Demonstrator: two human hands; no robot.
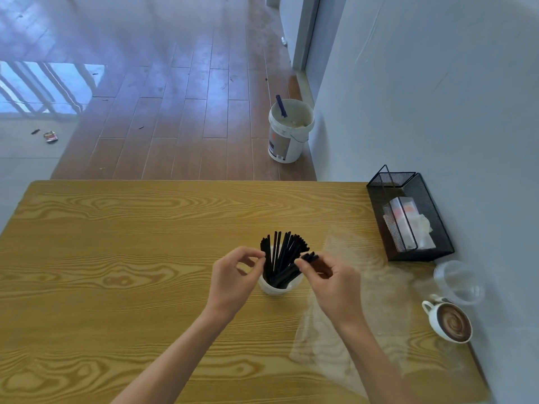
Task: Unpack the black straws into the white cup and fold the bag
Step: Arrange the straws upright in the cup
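Yellow wood-grain desk [116,258] carries a small white cup [278,287] from which thin black plastic straws [281,255] fan upward: light, stiff, easily scattered, best pinched near their tops. Left hand [233,275] pinches the straws on the cup's left; right hand [329,278] grips several on its right. Right of the cup lies the clear, limp plastic bag [364,301], flat, likely slippery.

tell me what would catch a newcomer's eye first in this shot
The fan of black straws standing in the white cup at the table's middle, with the left hand and right hand pinching at them from either side. Next, the clear empty bag lying flat to the right of the cup, and the latte-art cup near the right edge of the wooden table, by the wall.
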